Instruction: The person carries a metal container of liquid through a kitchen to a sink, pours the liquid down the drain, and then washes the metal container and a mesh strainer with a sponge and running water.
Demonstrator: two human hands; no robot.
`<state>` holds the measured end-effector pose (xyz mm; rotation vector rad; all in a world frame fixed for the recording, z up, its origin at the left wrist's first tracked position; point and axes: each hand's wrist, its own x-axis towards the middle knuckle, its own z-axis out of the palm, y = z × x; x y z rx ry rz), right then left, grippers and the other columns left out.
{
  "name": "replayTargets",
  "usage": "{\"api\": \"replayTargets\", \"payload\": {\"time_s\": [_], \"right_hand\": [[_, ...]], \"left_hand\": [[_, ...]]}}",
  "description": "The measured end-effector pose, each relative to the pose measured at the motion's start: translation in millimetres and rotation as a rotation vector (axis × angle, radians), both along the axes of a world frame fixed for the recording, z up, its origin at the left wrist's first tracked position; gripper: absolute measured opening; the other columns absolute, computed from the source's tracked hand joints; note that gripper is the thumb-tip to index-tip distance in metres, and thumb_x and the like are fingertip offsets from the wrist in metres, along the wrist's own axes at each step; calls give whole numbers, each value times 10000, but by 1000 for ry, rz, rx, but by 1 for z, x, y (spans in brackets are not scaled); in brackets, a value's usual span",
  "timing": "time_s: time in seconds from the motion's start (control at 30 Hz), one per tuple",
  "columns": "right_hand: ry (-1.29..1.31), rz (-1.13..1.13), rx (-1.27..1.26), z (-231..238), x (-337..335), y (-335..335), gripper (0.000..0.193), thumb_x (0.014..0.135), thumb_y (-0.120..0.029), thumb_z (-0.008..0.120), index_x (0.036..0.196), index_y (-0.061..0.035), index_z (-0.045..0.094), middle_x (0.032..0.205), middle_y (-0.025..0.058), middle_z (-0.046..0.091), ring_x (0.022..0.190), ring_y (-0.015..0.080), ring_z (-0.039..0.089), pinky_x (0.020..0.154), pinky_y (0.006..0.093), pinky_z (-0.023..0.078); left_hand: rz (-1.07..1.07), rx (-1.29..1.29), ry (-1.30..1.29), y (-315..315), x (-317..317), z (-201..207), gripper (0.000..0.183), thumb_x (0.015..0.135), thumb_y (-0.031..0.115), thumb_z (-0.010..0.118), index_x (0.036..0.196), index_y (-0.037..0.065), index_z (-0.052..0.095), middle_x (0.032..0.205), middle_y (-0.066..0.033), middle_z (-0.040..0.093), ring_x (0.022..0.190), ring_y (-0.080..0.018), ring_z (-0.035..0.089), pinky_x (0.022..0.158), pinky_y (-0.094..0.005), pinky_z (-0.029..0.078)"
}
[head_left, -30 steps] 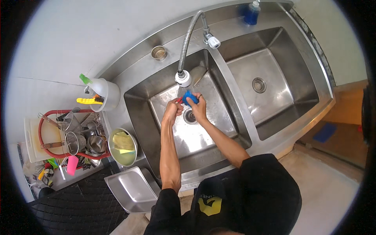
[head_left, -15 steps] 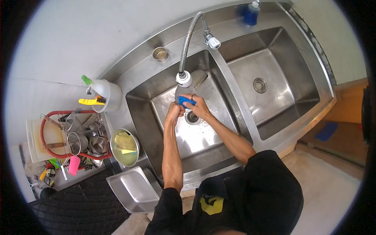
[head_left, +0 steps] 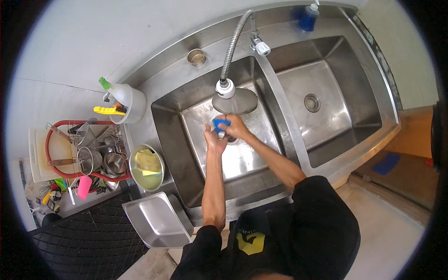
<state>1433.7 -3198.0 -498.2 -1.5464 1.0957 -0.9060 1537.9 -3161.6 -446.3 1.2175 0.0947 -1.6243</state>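
Note:
Over the left basin [head_left: 170,154] of a steel double sink, my two hands meet below a flexible faucet [head_left: 225,88] with a white head. My right hand [head_left: 235,125] pinches a blue sponge [head_left: 219,123]. My left hand [head_left: 215,140] is turned palm up under it, with a small shiny metal piece [head_left: 221,135] at its fingers; its full shape is hidden. Just beyond my hands, under the faucet head, spreads a greyish oval shape [head_left: 238,101]; whether it is fanned water or a metal dish I cannot tell. My right hand partly covers the drain.
Left of the basin stand a white bucket [head_left: 136,109] with a spray bottle and yellow-handled brush, a bowl [head_left: 159,179] with a yellow cloth, a steel pan [head_left: 154,219] and a rack of utensils [head_left: 100,161]. A metal cup [head_left: 196,57] and blue soap bottle [head_left: 308,18] sit on the back ledge.
My hands have drawn slightly nearer to me, away from the faucet head. My left hand has turned from a closed grip to palm up. The greyish oval now looks wider.

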Motion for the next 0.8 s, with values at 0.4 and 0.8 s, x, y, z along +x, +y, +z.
{"api": "replayTargets", "payload": {"time_s": [0.4, 0.8], "right_hand": [[141, -155, 240, -24, -51, 25, 325, 753, -89, 674, 1071, -28, 647, 958, 122, 665, 845, 230, 637, 783, 322, 487], [-384, -506, 780, 28, -125, 62, 337, 769, -75, 665, 1058, 36, 532, 901, 125, 628, 699, 163, 622, 582, 291, 514]], "left_hand": [[-702, 120, -572, -14, 20, -46, 349, 892, 260, 551, 928, -78, 633, 715, -159, 658, 516, -212, 626, 427, -299, 503], [-1033, 109, -644, -4, 31, -40, 425, 917, 444, 487, 787, 44, 550, 554, -36, 499, 365, -134, 409, 338, -283, 325]]}}
